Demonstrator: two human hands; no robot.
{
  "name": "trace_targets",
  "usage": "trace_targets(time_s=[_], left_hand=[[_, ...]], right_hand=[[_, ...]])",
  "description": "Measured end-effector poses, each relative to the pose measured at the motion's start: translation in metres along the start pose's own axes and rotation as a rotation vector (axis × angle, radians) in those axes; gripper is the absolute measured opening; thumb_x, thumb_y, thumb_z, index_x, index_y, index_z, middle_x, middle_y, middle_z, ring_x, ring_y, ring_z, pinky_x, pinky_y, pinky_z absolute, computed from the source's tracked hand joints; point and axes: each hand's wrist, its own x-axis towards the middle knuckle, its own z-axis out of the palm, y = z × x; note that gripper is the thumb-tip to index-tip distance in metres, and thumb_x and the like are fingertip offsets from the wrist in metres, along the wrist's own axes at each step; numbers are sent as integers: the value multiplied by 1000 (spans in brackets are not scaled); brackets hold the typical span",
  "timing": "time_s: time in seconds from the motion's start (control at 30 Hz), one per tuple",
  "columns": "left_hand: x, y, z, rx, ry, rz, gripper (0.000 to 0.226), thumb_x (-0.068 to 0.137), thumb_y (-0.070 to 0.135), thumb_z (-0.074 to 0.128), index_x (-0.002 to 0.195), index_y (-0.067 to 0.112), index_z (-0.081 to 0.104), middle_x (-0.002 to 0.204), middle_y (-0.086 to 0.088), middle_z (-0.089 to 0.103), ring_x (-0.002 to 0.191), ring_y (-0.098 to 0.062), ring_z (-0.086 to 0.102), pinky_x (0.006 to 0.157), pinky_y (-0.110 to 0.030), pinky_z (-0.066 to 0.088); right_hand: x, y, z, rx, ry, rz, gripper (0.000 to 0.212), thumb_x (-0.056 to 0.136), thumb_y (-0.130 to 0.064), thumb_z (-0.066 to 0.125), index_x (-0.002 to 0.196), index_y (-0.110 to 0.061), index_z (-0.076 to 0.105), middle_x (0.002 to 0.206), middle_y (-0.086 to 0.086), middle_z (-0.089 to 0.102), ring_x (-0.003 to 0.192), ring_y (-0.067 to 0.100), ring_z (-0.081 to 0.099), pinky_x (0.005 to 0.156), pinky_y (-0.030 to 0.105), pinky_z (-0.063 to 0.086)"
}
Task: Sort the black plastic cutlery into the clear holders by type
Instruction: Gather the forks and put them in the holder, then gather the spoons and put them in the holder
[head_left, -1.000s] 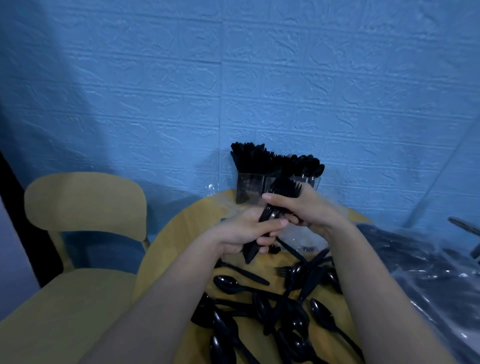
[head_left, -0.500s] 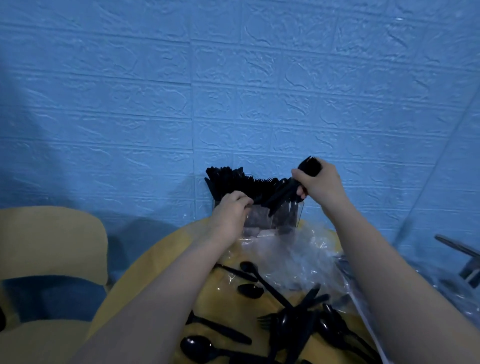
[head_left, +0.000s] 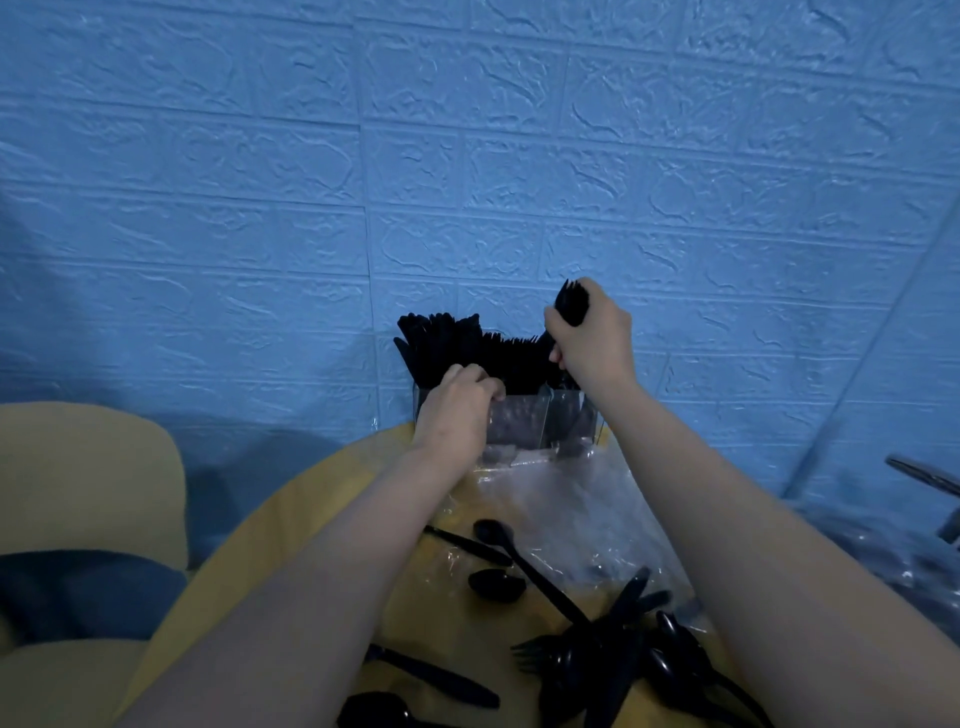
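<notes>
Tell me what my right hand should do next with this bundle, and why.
Probably lower it handle-first into the clear holders. The right hand grips the bundle of forks just above them, while the left hand rests at the front wall.

We see glossy black plastic spoons, clear glossy holders, crinkled transparent film, and a rough embossed wall.

The person's right hand conceals most of a black plastic cutlery bundle, its type unclear. The left hand masks the clear plastic holders at nine o'clock. At six o'clock, the frame crops a pile of loose black cutlery.
</notes>
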Motion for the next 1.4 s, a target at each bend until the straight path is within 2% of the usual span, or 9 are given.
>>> trace_targets(time_s=[0.4, 0.47, 0.6, 0.8, 0.93, 1.07, 1.17, 1.23, 1.4], left_hand=[[0, 0, 0, -223, 2, -66, 25, 93, -1, 49, 108, 6, 68, 114, -7, 58, 111, -22, 48, 93, -25, 37], [-1, 1, 0, -236, 11, -71, 25, 92, -2, 50, 107, 5, 68, 113, -8, 59, 110, -24, 48, 92, -25, 37], [-3, 2, -2, -245, -5, -68, 26, 93, -1, 49, 111, 5, 66, 117, -9, 57, 111, -23, 46, 92, -24, 34], [-7, 3, -5, -239, -21, -68, 29, 93, 2, 50, 119, 6, 62, 122, -7, 55, 114, -22, 46, 97, -29, 37], [-15, 7, -9, -266, -51, -64, 33, 94, 2, 48, 125, 5, 59, 127, -9, 54, 117, -24, 48, 98, -26, 36], [-31, 13, -22, -329, -30, -90, 35, 93, 1, 51, 127, 7, 58, 127, -8, 55, 119, -22, 50, 100, -23, 34], [-51, 22, -36, -369, -68, -110, 28, 93, 3, 53, 117, 13, 63, 115, 0, 57, 105, -15, 54, 93, -24, 42], [-68, 31, -46, -393, -194, -31, 22, 92, 5, 55, 102, 18, 69, 109, 6, 58, 98, -5, 53, 91, -23, 44], [-101, 57, -58, -527, -598, 239, 30, 93, 4, 52, 92, 24, 74, 131, 8, 44, 114, 9, 42, 95, -19, 41]], right_hand=[[2, 5, 7, -148, -175, -36, 23, 91, -22, 63, 100, -18, 43, 65, 2, 52, 37, 5, 50, 38, 15, 38], [0, 10, 10, -217, -236, -37, 28, 87, -28, 68, 104, -18, 48, 73, 7, 58, 55, 16, 56, 50, 20, 41], [-7, 24, 17, -364, -336, -34, 61, 85, -34, 70, 135, -9, 46, 132, 12, 52, 120, 24, 50, 95, 31, 40], [-23, 31, 22, -666, -15, -515, 52, 93, -44, 47, 134, -12, 51, 132, 6, 55, 120, 29, 49, 99, 41, 33], [-25, 40, 20, -734, -356, -464, 56, 100, -42, 35, 149, -16, 27, 155, -1, 29, 145, 18, 20, 116, 32, 4], [-34, 24, -8, -505, -254, -468, 52, 97, -34, 50, 143, -12, 40, 151, 7, 35, 140, 25, 30, 114, 34, 18], [-52, 17, -43, -435, -306, -373, 39, 95, -26, 56, 132, -12, 54, 143, 4, 43, 128, 19, 44, 100, 20, 29], [-67, 19, -68, -437, -349, -328, 27, 93, -20, 59, 118, -10, 63, 128, 5, 54, 112, 18, 53, 88, 13, 31], [-105, 16, -116, -599, -480, -196, 15, 92, -23, 59, 90, -14, 70, 82, 0, 66, 78, 17, 59, 79, 35, 48]])
